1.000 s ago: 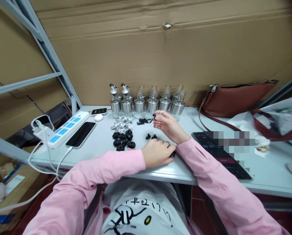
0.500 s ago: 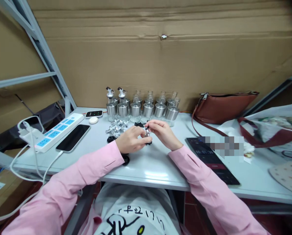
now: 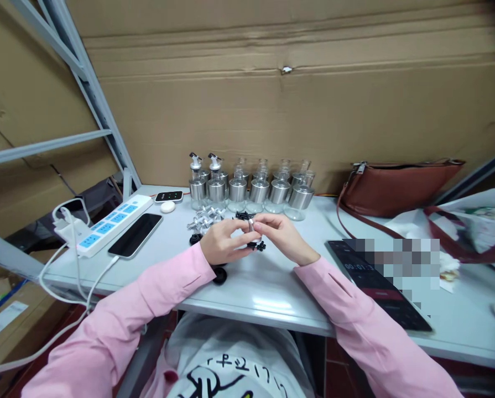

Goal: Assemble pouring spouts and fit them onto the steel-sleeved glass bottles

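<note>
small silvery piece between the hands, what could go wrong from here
The small silvery piece, pinched at the fingertips of the left hand and right hand, could slip and drop among the small black parts close by. The pink left sleeve sits right beside a round black cap and might nudge it toward the pale grey table's front edge.

Even light, glare on the near tabletop (image 3: 291,276), dark upper-right corner, pixelated patch rightward, black parts (image 3: 261,246) perhaps soft
</note>
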Motion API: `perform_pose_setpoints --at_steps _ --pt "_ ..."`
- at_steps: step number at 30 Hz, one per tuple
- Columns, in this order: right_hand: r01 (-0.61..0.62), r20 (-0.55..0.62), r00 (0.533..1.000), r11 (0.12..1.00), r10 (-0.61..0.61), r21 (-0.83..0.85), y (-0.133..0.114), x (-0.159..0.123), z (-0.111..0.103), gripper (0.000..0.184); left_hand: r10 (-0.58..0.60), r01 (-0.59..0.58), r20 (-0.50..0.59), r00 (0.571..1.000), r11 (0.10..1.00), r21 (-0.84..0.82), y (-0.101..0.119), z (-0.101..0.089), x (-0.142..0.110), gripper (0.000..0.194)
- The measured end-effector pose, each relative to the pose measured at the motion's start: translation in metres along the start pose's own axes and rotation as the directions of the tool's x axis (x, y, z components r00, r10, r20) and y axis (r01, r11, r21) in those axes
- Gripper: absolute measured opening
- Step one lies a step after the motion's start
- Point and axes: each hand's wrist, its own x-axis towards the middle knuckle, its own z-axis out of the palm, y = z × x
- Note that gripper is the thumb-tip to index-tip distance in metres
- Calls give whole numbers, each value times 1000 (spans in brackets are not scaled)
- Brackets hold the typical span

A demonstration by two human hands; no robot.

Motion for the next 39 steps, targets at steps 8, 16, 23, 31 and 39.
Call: perform_pose_setpoints --at_steps 8,16,23,31,39 --pt "19 -72 997 993 -11 116 6 1 -1 22 -70 72 27 997 994 -79 0 -2 -5 33" --pt "44 -194 981 967 5 252 3 3 -1 36 -121 138 136 983 982 -127 -2 2 -3 25" --pt "-22 -158 982 901 100 433 -6 -1 -7 24 -129 133 57 990 987 -85 0 2 -1 27" --pt "-72 -106 987 913 125 402 -9 -2 -9 23 -145 156 177 973 987 -49 -3 3 -6 30" --pt "-91 -94 986 910 140 405 -10 -2 -9 22 -116 120 132 984 992 -28 -2 2 -4 29"
